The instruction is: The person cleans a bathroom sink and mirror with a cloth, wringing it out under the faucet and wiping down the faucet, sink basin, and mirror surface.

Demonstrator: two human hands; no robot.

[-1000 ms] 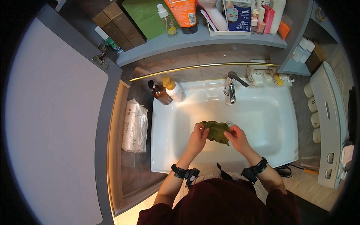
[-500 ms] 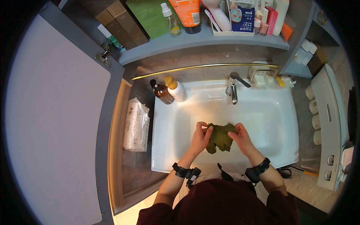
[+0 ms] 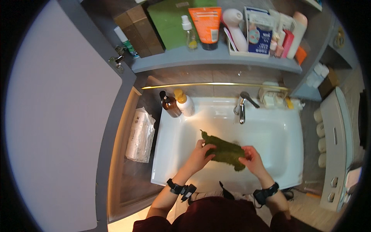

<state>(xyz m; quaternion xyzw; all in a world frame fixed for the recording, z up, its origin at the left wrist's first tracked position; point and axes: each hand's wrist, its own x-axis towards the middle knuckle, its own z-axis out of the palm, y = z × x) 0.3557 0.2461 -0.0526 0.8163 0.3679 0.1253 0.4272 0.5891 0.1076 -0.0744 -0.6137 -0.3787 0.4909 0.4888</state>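
I see the left hand (image 3: 200, 154) gripping the left part of a dark green cloth (image 3: 224, 150), fingers curled over its edge. The right hand (image 3: 253, 159) pinches the cloth's right end, fingers closed on it. The cloth sits stretched between both hands, low centre of frame, over the basin of the white sink (image 3: 278, 135). Black wrist straps on both forearms. Chrome faucet (image 3: 242, 108) just above the cloth at the sink's back rim. Brown pump bottle (image 3: 169, 105) and white bottle with yellow cap (image 3: 184, 103) stand side by side at the sink's upper left corner. Plastic-wrapped pack (image 3: 140, 135) left of the sink. Shelf (image 3: 216, 58) across the top holds an orange tube (image 3: 205, 24) and other bottles.
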